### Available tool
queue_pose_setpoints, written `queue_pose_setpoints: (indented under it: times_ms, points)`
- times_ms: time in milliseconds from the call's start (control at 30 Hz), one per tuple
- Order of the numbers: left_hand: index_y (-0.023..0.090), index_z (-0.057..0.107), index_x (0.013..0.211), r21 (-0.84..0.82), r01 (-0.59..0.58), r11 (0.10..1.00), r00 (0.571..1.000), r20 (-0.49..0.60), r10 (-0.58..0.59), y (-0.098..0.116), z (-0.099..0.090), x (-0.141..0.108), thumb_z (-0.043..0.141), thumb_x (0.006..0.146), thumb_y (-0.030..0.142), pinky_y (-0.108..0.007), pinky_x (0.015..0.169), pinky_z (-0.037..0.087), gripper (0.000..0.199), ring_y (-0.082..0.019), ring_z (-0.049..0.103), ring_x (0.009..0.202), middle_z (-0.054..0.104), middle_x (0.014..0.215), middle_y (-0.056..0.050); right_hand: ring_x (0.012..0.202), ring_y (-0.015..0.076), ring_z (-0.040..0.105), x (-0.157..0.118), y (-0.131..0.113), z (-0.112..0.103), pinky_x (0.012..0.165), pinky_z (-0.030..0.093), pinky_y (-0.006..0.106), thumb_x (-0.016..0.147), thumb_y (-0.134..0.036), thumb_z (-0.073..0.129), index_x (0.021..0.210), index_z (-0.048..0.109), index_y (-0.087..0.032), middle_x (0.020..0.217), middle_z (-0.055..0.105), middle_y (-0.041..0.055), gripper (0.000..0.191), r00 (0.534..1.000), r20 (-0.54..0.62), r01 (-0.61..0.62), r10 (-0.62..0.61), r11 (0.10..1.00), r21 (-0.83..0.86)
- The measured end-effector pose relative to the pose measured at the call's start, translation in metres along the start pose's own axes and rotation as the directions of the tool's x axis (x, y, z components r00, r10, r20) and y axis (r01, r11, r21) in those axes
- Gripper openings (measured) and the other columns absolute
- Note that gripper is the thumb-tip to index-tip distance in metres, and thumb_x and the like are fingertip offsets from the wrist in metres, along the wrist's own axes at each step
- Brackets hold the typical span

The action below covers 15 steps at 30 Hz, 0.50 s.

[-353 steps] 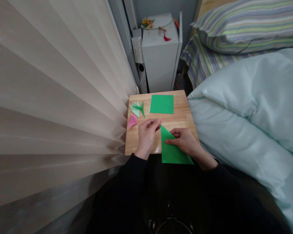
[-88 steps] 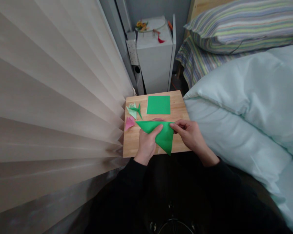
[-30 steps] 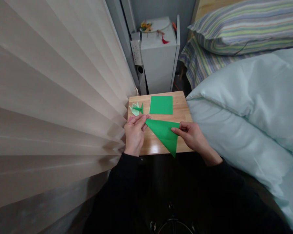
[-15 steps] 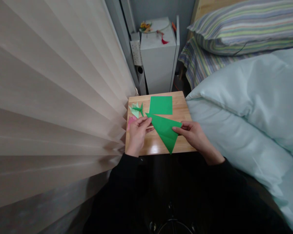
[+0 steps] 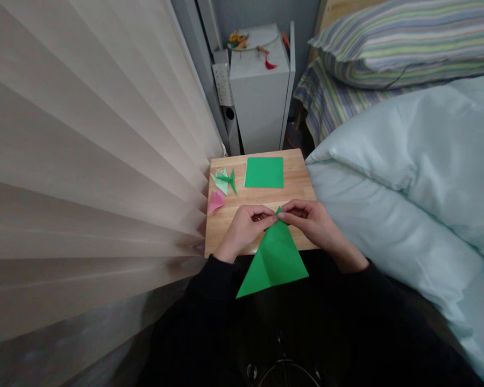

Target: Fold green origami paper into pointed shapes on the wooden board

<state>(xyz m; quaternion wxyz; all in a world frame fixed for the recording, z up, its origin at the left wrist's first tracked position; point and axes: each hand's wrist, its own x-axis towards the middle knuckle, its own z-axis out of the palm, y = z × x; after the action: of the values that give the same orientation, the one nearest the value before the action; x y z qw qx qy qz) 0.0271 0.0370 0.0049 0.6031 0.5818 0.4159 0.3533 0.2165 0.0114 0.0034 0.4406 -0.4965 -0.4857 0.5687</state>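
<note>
A green origami paper [image 5: 275,257], folded into a triangle with a crease down its middle, hangs over the near edge of the small wooden table [image 5: 262,200]. My left hand [image 5: 248,226] pinches it close to the top corner, from the left. From the right, my right hand [image 5: 308,220] pinches the same corner, so the fingertips of both hands nearly meet. The triangle's wide side points down toward my lap. Behind my hands lies a flat green square of paper [image 5: 264,172], with a pale edge showing at its left.
At the table's left are a green folded paper figure [image 5: 228,179], a pale green one [image 5: 221,185] and a pink one [image 5: 216,201]. A pleated curtain [image 5: 145,161] borders the left, a bed with a pale blue quilt [image 5: 387,177] the right. A white cabinet [image 5: 260,102] stands behind.
The green triangle has turned, its wide side now toward me. Both hands have come together at one corner; my left hand moved right, uncovering the pink folded paper.
</note>
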Motion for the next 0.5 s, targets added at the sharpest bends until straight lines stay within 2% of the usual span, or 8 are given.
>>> queue_pose_setpoints:
  times_ms: [133,300,400,500]
  points:
    - [0.021,0.080,0.072,0.045,-0.041,0.998,0.999,-0.032,0.042,0.0015,0.0030,0.0003,0.083,0.075,0.032,-0.027,0.063,0.046,0.012,-0.017,0.064,0.066,0.076,0.073,-0.005,0.070,0.0157,0.064,0.0004,0.0038,0.0000,0.070,0.051,0.032,0.071,-0.047,0.087,0.076,0.073,-0.020,0.076,0.073,0.0015,0.030,0.999,-0.036,0.015,-0.015,1.000,0.002]
    - [0.020,0.079,0.072,-0.010,-0.007,1.000,0.998,-0.063,0.006,0.0023,0.0062,0.0002,0.077,0.080,0.037,-0.026,0.059,0.045,0.019,-0.015,0.059,0.061,0.071,0.066,-0.003,0.072,0.0169,0.065,0.0013,0.0063,-0.0006,0.070,0.052,0.033,0.072,-0.047,0.085,0.078,0.073,-0.020,0.078,0.074,0.0026,0.031,0.998,-0.049,0.026,-0.027,1.000,-0.011]
    - [0.020,0.079,0.072,-0.052,0.011,0.999,0.998,-0.058,-0.014,0.0014,0.0081,0.0003,0.079,0.078,0.035,-0.026,0.059,0.047,0.017,-0.015,0.059,0.061,0.070,0.066,-0.003,0.074,0.0180,0.067,0.0013,0.0064,0.0010,0.073,0.054,0.034,0.071,-0.044,0.085,0.080,0.074,-0.020,0.080,0.075,0.0033,0.028,0.997,-0.070,0.031,-0.031,1.000,-0.004]
    - [0.020,0.079,0.073,-0.057,-0.006,0.998,0.994,-0.113,0.000,0.0008,0.0101,0.0013,0.080,0.078,0.033,-0.025,0.057,0.047,0.014,-0.014,0.059,0.060,0.071,0.069,-0.003,0.077,0.0189,0.069,0.0006,0.0058,0.0034,0.076,0.055,0.035,0.071,-0.042,0.086,0.082,0.073,-0.021,0.082,0.075,0.0037,0.027,0.997,-0.075,0.027,-0.026,1.000,0.011]
